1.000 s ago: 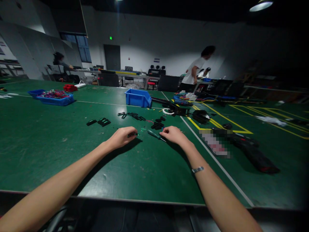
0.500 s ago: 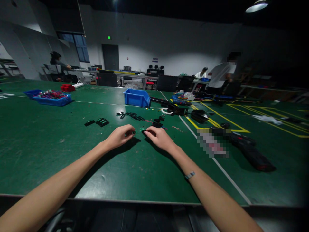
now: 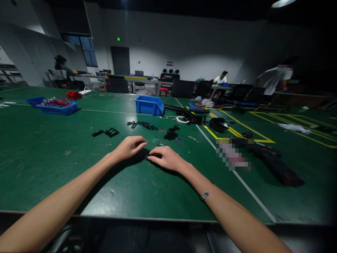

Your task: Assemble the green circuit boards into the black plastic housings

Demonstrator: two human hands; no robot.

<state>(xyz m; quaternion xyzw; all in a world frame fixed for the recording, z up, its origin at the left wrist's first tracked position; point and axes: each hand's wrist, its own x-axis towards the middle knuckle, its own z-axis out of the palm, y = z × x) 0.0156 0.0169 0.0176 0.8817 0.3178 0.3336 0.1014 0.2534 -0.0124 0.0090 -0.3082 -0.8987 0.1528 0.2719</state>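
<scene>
My left hand (image 3: 131, 146) is closed in a pinch on a small green circuit board (image 3: 147, 141), most of it hidden by the fingers. Close beside it, nearer the table's front edge, my right hand (image 3: 164, 157) pinches a small black plastic piece (image 3: 147, 156) low over the tabletop. Beyond the hands lie loose small green boards (image 3: 155, 139). A cluster of black plastic pieces (image 3: 171, 134) with red and blue wire lies behind the right hand. More black parts holding green boards (image 3: 112, 132) rest left of my left hand.
Black frames (image 3: 147, 125) lie ahead on the green table (image 3: 110, 193). Behind them stands a blue bin (image 3: 149, 105); another blue tray (image 3: 58, 107) at left holds colourful wired parts. At right lie a black power tool (image 3: 273, 160) and a blue drill (image 3: 198, 107). People are in the background.
My right hand has moved left and toward me with the black piece, uncovering the loose green boards. My left hand has barely moved. A person at the back right has walked further right.
</scene>
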